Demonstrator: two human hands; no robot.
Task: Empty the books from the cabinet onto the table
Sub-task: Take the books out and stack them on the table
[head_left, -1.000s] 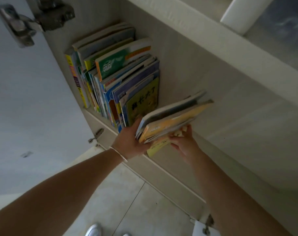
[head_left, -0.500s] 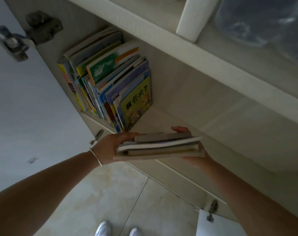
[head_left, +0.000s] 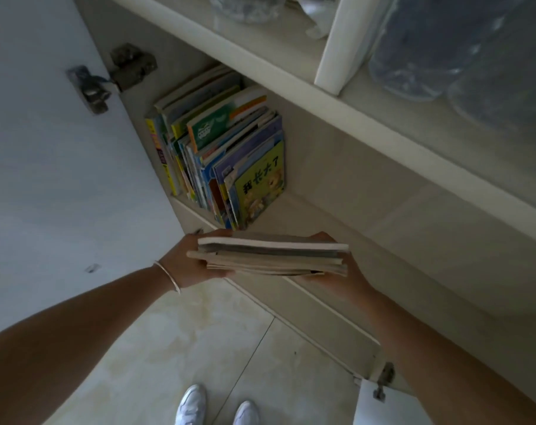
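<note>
I held the stack (head_left: pixel 271 256) flat just in front of the shelf (head_left: pixel 315 216), left hand (head_left: pixel 196 259) and right hand (head_left: pixel 337 277) clamped on its ends; the loose thin books could have slid out if it tilted.

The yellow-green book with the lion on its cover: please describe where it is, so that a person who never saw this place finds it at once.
Look into the open pale cabinet, at the shelf under the one holding clear plastic bags. A row of colourful upright books stands against its left wall. The yellow-green lion book is the rightmost, the only one showing its full cover, with dark Chinese characters.
</note>
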